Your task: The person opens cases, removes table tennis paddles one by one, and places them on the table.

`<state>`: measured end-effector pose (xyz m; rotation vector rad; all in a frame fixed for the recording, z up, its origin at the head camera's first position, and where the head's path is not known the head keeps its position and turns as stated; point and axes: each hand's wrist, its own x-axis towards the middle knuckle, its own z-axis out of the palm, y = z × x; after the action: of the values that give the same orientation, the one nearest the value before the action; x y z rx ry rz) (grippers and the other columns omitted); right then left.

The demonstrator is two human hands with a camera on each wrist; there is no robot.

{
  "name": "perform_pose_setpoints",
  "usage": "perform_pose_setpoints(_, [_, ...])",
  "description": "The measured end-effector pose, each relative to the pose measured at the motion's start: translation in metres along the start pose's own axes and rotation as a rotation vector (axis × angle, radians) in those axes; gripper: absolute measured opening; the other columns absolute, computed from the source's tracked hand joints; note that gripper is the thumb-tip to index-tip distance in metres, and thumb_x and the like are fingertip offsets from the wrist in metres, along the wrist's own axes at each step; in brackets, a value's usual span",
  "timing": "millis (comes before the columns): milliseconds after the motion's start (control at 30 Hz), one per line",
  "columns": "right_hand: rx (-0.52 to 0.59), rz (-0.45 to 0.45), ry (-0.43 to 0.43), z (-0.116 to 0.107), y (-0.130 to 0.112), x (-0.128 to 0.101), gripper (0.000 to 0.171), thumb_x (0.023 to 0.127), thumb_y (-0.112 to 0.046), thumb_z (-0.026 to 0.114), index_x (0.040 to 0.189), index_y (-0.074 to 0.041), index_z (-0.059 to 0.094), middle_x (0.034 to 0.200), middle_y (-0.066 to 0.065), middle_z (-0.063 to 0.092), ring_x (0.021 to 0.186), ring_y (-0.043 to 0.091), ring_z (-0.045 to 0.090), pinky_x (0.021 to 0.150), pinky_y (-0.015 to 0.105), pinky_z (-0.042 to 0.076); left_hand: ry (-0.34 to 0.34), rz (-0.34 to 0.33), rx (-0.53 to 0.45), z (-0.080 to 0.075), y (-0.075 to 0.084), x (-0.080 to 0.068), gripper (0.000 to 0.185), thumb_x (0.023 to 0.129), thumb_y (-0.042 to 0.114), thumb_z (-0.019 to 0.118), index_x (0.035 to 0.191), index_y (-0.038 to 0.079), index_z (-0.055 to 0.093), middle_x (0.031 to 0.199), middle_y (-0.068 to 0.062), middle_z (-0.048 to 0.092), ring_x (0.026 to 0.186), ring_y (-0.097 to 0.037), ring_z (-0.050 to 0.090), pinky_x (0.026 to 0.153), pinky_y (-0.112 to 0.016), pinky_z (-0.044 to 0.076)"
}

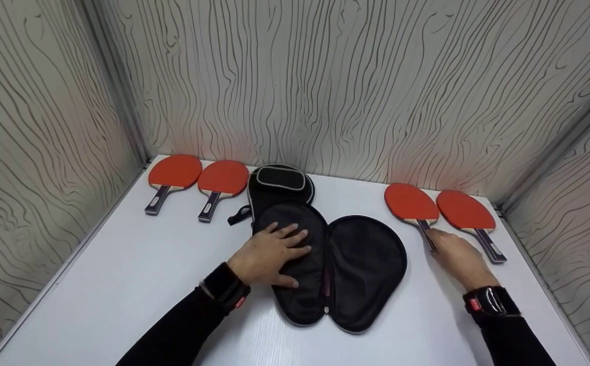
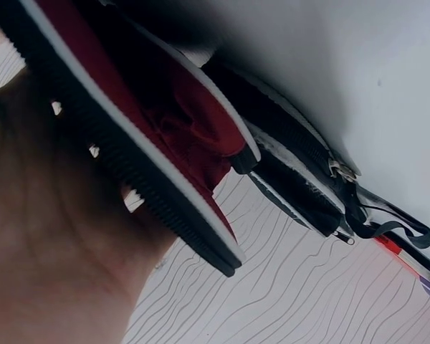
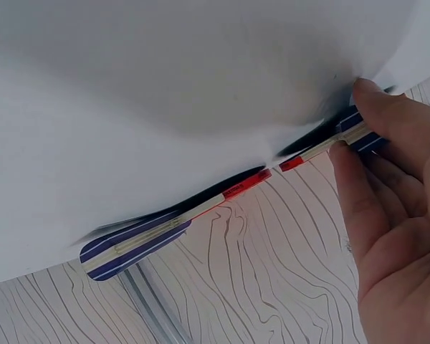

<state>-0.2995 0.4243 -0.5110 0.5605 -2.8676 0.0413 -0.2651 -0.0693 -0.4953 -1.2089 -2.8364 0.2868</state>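
Observation:
A black paddle case [image 1: 368,269] lies unfolded on the white table, its two halves side by side. My left hand [image 1: 274,254] rests on the left half with its fingers spread. Up close in the left wrist view, the case's zipped rim and red lining [image 2: 201,129] run past the palm. With thumb and fingers, my right hand [image 1: 457,256] grips the dark handle of a red table tennis paddle [image 1: 410,202]; the handle also shows between the fingers in the right wrist view. Just right of it lies another red paddle [image 1: 465,209], apart from the hand.
Two more red paddles [image 1: 175,171] [image 1: 222,178] lie at the back left, handles toward me. A second black case [image 1: 280,179] with a pale-edged pocket and a strap sits behind the unfolded one, partly under it. Patterned wall panels [image 1: 305,86] enclose the table [image 1: 137,284].

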Motion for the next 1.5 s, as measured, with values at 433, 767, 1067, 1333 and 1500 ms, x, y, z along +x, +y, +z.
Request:
perform_pose_setpoints(433, [0.060,0.004,-0.013,-0.018,-0.021,-0.002,0.048,0.101,-0.002,0.087,0.145,0.008,0.070,0.129,0.031,0.083,0.118,0.050,0.084,0.096,0.064,0.071,0.027,-0.003,-0.041,-0.010,-0.004,-0.001,0.081,0.109,0.072,0.071,0.177,0.031,0.056,0.189,0.002,0.047,0.177,-0.020,0.045,0.146,-0.050,0.041])
perform_pose_setpoints(767, [0.026,-0.087,0.043,-0.041,-0.073,-0.020,0.057,0.104,-0.021,0.091,0.152,0.003,0.072,0.153,0.027,0.078,0.133,0.048,0.081,0.100,0.062,0.071,0.171,-0.130,-0.110,-0.021,-0.023,-0.002,0.079,0.112,0.060,0.074,0.179,0.023,0.053,0.187,-0.005,0.051,0.175,-0.027,0.050,0.144,-0.053,0.043])
perform_pose_setpoints(1067, [-0.011,-0.131,0.003,-0.037,-0.099,-0.031,0.054,0.104,-0.027,0.091,0.148,0.001,0.077,0.149,0.021,0.081,0.127,0.042,0.084,0.099,0.057,0.072,0.263,-0.368,-0.268,-0.022,-0.044,-0.008,0.076,0.113,0.047,0.077,0.177,0.014,0.054,0.183,-0.015,0.054,0.171,-0.039,0.053,0.138,-0.061,0.049])
perform_pose_setpoints(1333, [-0.007,-0.121,-0.122,-0.023,-0.108,-0.034,0.055,0.106,-0.033,0.089,0.147,0.002,0.077,0.149,0.022,0.080,0.129,0.042,0.083,0.101,0.057,0.072,0.230,-0.495,-0.257,-0.013,-0.047,-0.013,0.073,0.115,0.053,0.072,0.171,0.006,0.060,0.171,-0.018,0.067,0.160,-0.040,0.065,0.122,-0.063,0.063])
perform_pose_setpoints(1500, [0.001,-0.121,-0.166,-0.015,-0.108,-0.036,0.053,0.107,-0.034,0.088,0.142,0.005,0.079,0.147,0.024,0.081,0.128,0.043,0.084,0.102,0.057,0.071,0.238,-0.499,-0.268,-0.013,-0.045,-0.013,0.073,0.115,0.054,0.071,0.167,0.003,0.063,0.165,-0.021,0.071,0.152,-0.042,0.071,0.121,-0.061,0.064])
